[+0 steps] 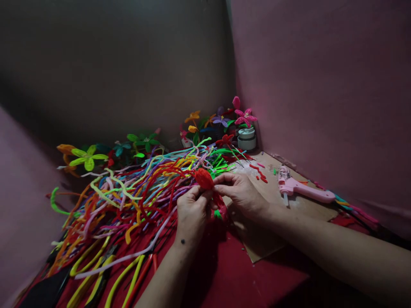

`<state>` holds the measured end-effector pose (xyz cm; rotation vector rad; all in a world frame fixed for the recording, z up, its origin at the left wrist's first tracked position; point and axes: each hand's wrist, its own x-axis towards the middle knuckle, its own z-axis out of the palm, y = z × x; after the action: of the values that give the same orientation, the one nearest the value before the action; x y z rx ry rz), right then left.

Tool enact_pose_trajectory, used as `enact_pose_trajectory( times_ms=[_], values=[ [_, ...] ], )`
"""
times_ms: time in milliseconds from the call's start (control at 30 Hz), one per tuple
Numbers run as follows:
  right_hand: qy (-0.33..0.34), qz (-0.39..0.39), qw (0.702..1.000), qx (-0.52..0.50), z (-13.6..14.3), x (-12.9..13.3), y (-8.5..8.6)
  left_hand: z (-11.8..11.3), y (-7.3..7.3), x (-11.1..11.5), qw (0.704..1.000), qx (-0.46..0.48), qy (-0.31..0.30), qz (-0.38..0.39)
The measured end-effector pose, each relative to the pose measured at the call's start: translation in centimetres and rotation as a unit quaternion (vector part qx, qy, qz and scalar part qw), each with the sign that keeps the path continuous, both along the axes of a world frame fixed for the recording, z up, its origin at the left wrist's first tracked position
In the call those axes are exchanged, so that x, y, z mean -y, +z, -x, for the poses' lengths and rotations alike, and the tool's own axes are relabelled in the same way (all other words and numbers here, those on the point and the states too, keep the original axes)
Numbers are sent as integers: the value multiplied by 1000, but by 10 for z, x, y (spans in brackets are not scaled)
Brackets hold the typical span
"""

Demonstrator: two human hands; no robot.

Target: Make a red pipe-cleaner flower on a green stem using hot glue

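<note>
Left hand [193, 209]: pinching red bud [203, 178]
Right hand [236, 191]: pinching bud's edge
Pipe cleaners [154, 173]: heaped left of bud
Glue gun [300, 190]: lying right of bud

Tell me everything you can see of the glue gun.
The glue gun is pink and looks plastic. It lies on the brown board, handle pointing right, a whitish stub jutting from its near end. The far end looks grimy. Nobody is holding it; whether it is on cannot be told.

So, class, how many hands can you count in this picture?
2: the left hand just below and left of the orange-red fuzzy piece, the right hand at its right side. No others show.
</note>
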<state>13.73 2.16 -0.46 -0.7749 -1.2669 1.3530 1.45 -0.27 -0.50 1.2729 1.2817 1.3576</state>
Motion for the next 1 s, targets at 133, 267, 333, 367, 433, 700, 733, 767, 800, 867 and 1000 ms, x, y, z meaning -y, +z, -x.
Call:
enact_pose_trajectory(
  times_ms=[133, 267, 333, 367, 433, 700, 733, 767, 800, 867, 1000],
  values=[
    [12, 14, 1000, 9, -2, -4, -2, 0, 1, 0, 1000, -24, 7, -3],
    [27, 27, 999, 20, -4, -3, 0, 1, -2, 0, 997, -70, 11, -7],
    [28, 22, 999, 34, -4, -1, 2, 2, -4, -1, 994, -107, 10, -17],
    [28, 17, 999, 42, -4, 0, 3, 3, -5, -1, 992, -126, 9, -27],
    [29, 3, 998, 52, -5, 1, 5, 5, -7, -1, 985, -163, 5, -56],
    [33, -24, 998, 38, -8, -6, -2, 8, -4, -2, 936, -302, -41, -175],
    [35, -25, 998, 39, -9, -6, -3, 8, -2, -2, 933, -308, -50, -180],
    [37, -27, 998, 38, -9, -7, -3, 9, -1, -2, 930, -312, -57, -185],
    [38, -29, 998, 37, -9, -6, -3, 9, 0, -2, 929, -314, -61, -188],
    [40, -35, 998, 32, -10, -5, -2, 12, 2, -2, 935, -302, -59, -176],
    [59, -40, 997, 14, -11, -3, 0, 17, 6, -3, 976, -202, -66, -51]
  ],
)
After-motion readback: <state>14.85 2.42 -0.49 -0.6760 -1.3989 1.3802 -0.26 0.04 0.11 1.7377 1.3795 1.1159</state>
